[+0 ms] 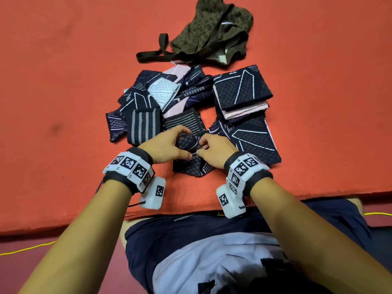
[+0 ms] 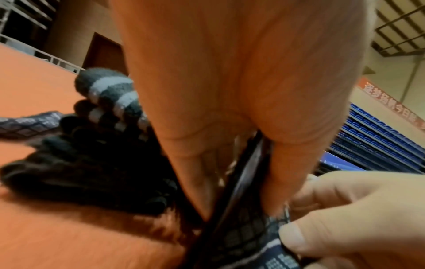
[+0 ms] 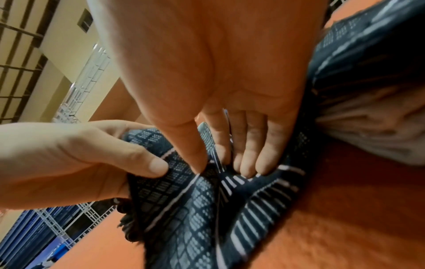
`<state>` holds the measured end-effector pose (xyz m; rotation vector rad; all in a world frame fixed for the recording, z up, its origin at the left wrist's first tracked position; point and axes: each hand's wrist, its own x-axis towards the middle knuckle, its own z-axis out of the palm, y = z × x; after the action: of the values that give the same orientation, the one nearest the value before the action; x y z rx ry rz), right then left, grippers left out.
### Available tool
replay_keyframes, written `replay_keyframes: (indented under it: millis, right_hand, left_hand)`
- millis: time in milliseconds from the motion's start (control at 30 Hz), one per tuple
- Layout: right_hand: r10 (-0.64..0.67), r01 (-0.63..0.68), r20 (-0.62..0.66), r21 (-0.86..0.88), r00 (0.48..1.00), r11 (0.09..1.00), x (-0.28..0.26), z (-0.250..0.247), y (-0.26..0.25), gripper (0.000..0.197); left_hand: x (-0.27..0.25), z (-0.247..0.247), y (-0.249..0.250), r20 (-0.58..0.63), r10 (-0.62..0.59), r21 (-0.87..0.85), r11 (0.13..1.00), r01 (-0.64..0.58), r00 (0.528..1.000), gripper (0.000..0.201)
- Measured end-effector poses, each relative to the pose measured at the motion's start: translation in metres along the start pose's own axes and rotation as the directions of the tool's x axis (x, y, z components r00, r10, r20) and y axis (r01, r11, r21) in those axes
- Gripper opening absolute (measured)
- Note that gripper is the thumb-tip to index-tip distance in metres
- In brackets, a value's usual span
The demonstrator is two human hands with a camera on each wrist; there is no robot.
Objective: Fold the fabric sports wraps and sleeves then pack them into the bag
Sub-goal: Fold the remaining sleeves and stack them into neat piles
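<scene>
both hands, left hand [image 1: 167, 145] and right hand [image 1: 214, 147], pinch a dark patterned sleeve [image 1: 191, 164] between their fingers mid-fold; folded stack [image 1: 241, 92] lies beyond the fingers, loose pile [image 1: 152, 96] unfolded, bag [image 1: 212, 32] farthest, apparently unpacked.

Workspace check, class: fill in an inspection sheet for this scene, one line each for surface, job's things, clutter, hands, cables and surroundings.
Surface: orange mat, felt-like.
Job's things: dark patterned sleeve at the near edge, mid-fold; loose pile of sleeves behind it; striped wrap at the pile's left; neat folded stack on the right; olive bag at the far side, slack, nothing seen inside.
Clutter: nothing seen.
Hands: left hand and right hand both pinch the sleeve, thumbs nearly meeting.
Cables: yellow cable on the floor; short cords at both wrist cameras.
Surroundings: blue seating, railings, a red banner.
</scene>
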<state>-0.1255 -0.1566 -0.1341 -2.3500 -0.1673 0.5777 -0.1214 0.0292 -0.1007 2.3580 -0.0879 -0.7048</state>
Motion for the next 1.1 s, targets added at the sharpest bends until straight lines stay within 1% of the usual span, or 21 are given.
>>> replay_keyframes:
  millis: [33,100,167,233,267,300,367,467,533,600,633,700,800,900,967,1033,1100]
  right_hand:
    - [-0.014,0.014,0.007,-0.010,1.000,1.000,0.000,-0.001,-0.001,0.026]
    - [-0.043,0.043,0.022,-0.040,0.999,0.998,-0.001,-0.005,-0.002,0.033]
    - [-0.069,0.069,0.000,-0.052,0.998,0.996,-0.001,-0.011,-0.001,0.023]
    - [-0.076,0.074,-0.060,-0.030,0.995,0.997,-0.002,-0.018,0.002,0.007]
    - [-0.085,0.083,-0.089,-0.026,0.992,0.996,-0.003,-0.022,0.003,0.004]
    - [-0.098,0.094,-0.110,-0.035,0.989,0.995,-0.004,-0.026,0.004,0.009]
    - [-0.100,0.093,-0.131,-0.059,0.986,0.994,-0.007,-0.035,0.007,0.016]
    - [-0.075,0.062,-0.192,-0.070,0.979,0.996,-0.007,-0.044,0.014,0.018]
    - [-0.066,0.046,-0.242,-0.087,0.968,0.995,-0.006,-0.045,0.020,0.015]
    - [-0.055,0.036,-0.266,-0.074,0.962,0.997,-0.006,-0.044,0.025,0.004]
    - [-0.041,0.023,-0.274,-0.067,0.961,0.998,-0.006,-0.044,0.027,0.009]
    - [0.004,-0.016,-0.281,-0.040,0.960,0.999,-0.007,-0.041,0.034,0.019]
    - [0.021,-0.018,-0.306,0.014,0.952,1.000,-0.007,-0.038,0.039,0.017]
    - [0.059,-0.036,-0.280,0.089,0.958,0.995,-0.009,-0.041,0.041,0.015]
    - [0.058,-0.034,-0.240,0.104,0.969,0.994,-0.011,-0.043,0.043,0.013]
    - [0.043,-0.018,-0.216,0.120,0.976,0.993,-0.013,-0.044,0.045,0.013]
    - [0.048,-0.012,-0.222,0.158,0.974,0.987,-0.015,-0.044,0.047,0.015]
  left_hand:
    - [0.002,0.000,-0.002,-0.026,0.008,0.015,1.000,-0.008,1.000,0.058]
    - [0.005,0.000,-0.003,-0.100,0.014,-0.048,0.999,-0.019,0.995,0.045]
    - [0.008,0.001,0.005,-0.163,0.023,-0.120,0.992,-0.043,0.986,0.039]
    - [0.012,0.004,0.016,-0.206,0.066,-0.103,0.991,-0.089,0.976,0.035]
    - [0.014,0.006,0.020,-0.228,0.088,-0.082,0.991,-0.109,0.970,0.031]
    - [0.015,0.010,0.024,-0.250,0.104,-0.076,0.989,-0.127,0.963,0.026]
    - [0.018,0.017,0.030,-0.275,0.102,-0.119,0.983,-0.139,0.956,0.016]
    - [0.023,0.026,0.030,-0.295,0.036,-0.211,0.972,-0.101,0.955,0.011]
    - [0.025,0.030,0.029,-0.298,0.020,-0.290,0.951,-0.110,0.954,0.018]
    - [0.026,0.032,0.032,-0.310,0.011,-0.367,0.921,-0.130,0.951,0.030]
    - [0.027,0.033,0.034,-0.314,0.003,-0.405,0.904,-0.137,0.949,0.033]
    - [0.029,0.035,0.041,-0.289,-0.039,-0.507,0.854,-0.119,0.957,0.031]
    - [0.032,0.040,0.052,-0.218,-0.078,-0.592,0.803,-0.069,0.973,0.019]
    - [0.036,0.045,0.056,-0.190,-0.089,-0.609,0.792,-0.047,0.978,0.013]
    - [0.039,0.046,0.056,-0.183,-0.090,-0.602,0.798,-0.039,0.979,0.011]
    - [0.041,0.046,0.054,-0.179,-0.081,-0.568,0.822,-0.035,0.981,0.009]
    - [0.042,0.046,0.051,-0.176,-0.058,-0.512,0.858,-0.041,0.983,0.008]
